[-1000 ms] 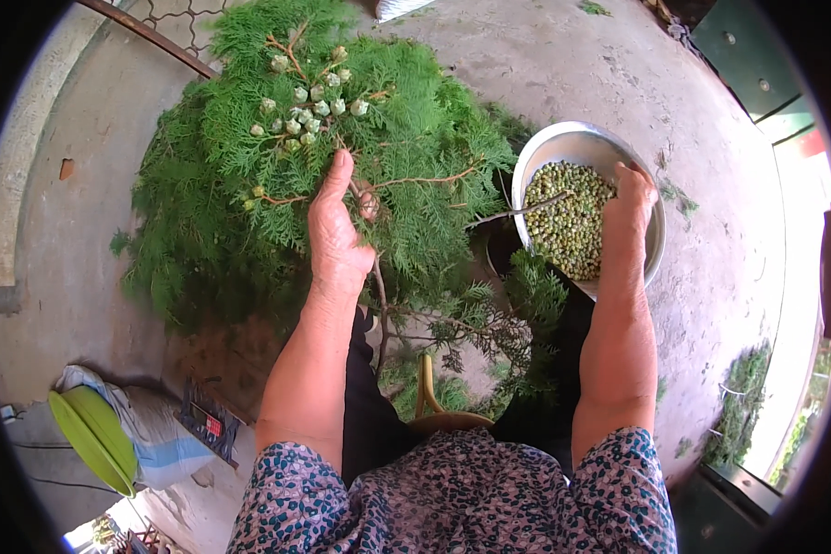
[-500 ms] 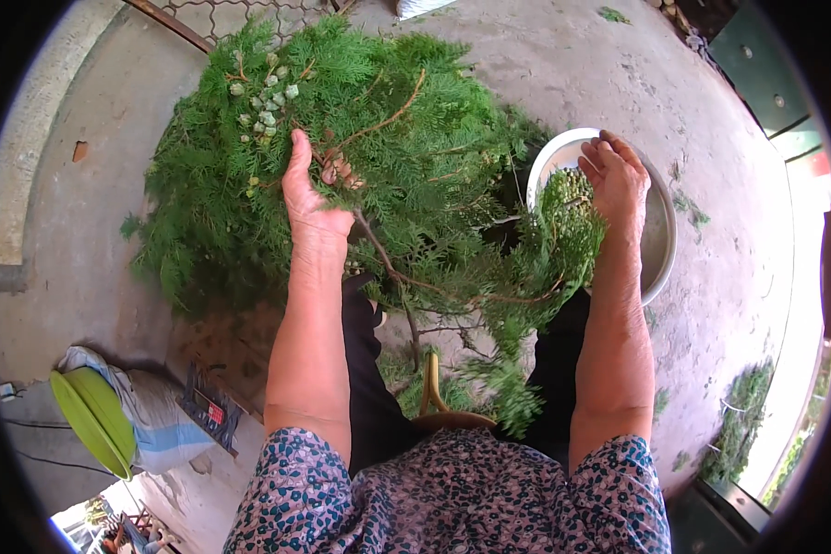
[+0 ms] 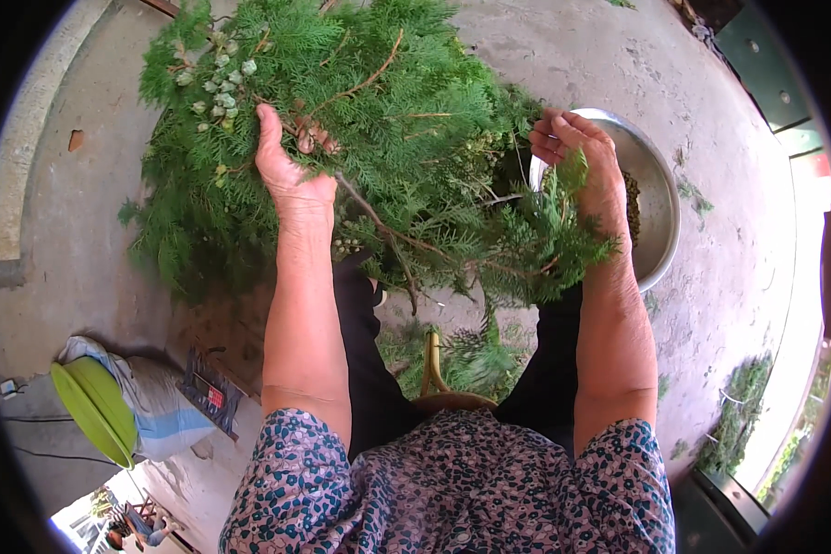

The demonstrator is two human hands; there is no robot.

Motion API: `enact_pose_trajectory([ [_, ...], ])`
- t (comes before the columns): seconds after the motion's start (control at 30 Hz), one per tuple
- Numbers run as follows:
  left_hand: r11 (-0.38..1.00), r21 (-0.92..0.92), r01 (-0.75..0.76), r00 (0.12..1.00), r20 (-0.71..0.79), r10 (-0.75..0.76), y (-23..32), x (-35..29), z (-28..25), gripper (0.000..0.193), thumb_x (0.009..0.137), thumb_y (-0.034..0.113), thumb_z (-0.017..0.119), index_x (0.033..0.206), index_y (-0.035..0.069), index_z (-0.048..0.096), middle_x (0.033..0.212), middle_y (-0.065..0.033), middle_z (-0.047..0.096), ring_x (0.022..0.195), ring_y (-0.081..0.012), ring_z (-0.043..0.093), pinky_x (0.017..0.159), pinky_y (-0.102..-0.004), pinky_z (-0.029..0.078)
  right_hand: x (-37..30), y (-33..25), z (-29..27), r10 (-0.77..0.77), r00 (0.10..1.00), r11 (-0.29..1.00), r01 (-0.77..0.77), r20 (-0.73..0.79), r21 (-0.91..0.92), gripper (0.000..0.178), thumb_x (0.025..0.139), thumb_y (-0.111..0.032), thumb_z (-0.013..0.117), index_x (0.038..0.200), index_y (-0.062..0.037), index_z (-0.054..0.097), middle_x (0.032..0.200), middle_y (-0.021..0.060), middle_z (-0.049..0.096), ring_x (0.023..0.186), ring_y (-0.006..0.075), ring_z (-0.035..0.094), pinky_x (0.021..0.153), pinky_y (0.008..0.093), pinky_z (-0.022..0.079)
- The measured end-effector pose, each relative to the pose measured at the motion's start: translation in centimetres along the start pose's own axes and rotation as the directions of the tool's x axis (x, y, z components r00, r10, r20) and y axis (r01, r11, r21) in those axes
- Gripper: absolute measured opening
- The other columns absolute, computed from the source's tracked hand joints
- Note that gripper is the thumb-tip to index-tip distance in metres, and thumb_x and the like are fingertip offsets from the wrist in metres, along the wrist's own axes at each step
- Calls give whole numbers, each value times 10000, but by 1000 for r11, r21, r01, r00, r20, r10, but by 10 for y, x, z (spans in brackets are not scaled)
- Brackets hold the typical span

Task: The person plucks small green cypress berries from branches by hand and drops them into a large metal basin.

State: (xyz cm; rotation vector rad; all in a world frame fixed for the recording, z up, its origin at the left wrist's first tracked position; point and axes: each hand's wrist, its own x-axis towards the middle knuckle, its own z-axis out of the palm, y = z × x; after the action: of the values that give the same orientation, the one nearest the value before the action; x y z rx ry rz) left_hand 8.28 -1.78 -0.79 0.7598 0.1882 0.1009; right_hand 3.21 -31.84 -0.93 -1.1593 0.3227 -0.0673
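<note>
My left hand (image 3: 294, 166) is closed around a leafy cypress branch (image 3: 369, 212), its thumb pointing up and its fingertips showing through the sprays. Pale blue-green cones (image 3: 222, 88) cluster on the foliage just beyond that hand. The branch's brown stem runs right toward my other arm, and its green sprays overlap my right wrist. My right hand (image 3: 589, 162) is above the left side of a metal basin (image 3: 660, 263), palm turned left, fingers loosely bent and apart, with nothing visible in them. Small yellowish-green bits (image 3: 632, 208) lie in the basin, partly hidden behind my forearm.
A big heap of green foliage (image 3: 180, 249) fills the floor ahead. Between my legs is a yellowish curved handle (image 3: 432, 360) among fallen sprigs. At left are a lime-green basin (image 3: 88, 411) and a grey-white sack (image 3: 166, 415). More cut greenery (image 3: 739, 415) lies at right.
My left hand has shifted left and farther away with the branch. My right hand has moved left and slightly away, its fingers now pointing left. The branch's right end has swung closer to my forearm.
</note>
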Motion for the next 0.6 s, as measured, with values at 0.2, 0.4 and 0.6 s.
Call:
enact_pose_trajectory([
  [0.2, 990, 33, -138, 961, -237, 142, 10, -4, 13, 358, 842, 467, 533, 918, 118, 551, 656, 8, 462, 647, -145, 444, 631, -346, 399, 25, 3, -30, -39, 979, 999, 42, -201, 7, 220, 867, -105, 525, 1025, 48, 545, 843, 103, 612, 763, 172, 589, 673, 287, 493],
  [0.4, 970, -21, -241, 901, -377, 215, 23, 1, 13, 525, 822, 502, 536, 1162, 104, 489, 1058, -47, 516, 1029, -257, 444, 938, -499, 337, 23, -9, -27, -27, 963, 984, 72, -268, 162, 181, 874, -61, 491, 1011, 50, 531, 883, 131, 584, 771, 232, 600, 699, 332, 510],
  [0.6, 926, 3, -378, 873, -333, 357, 29, -5, 16, 395, 855, 476, 510, 967, 99, 536, 739, -9, 477, 732, -169, 443, 791, -401, 390, 19, -3, -11, -65, 972, 988, 95, -225, 124, 213, 877, -68, 496, 1037, 67, 529, 882, 128, 590, 764, 217, 601, 696, 317, 512],
])
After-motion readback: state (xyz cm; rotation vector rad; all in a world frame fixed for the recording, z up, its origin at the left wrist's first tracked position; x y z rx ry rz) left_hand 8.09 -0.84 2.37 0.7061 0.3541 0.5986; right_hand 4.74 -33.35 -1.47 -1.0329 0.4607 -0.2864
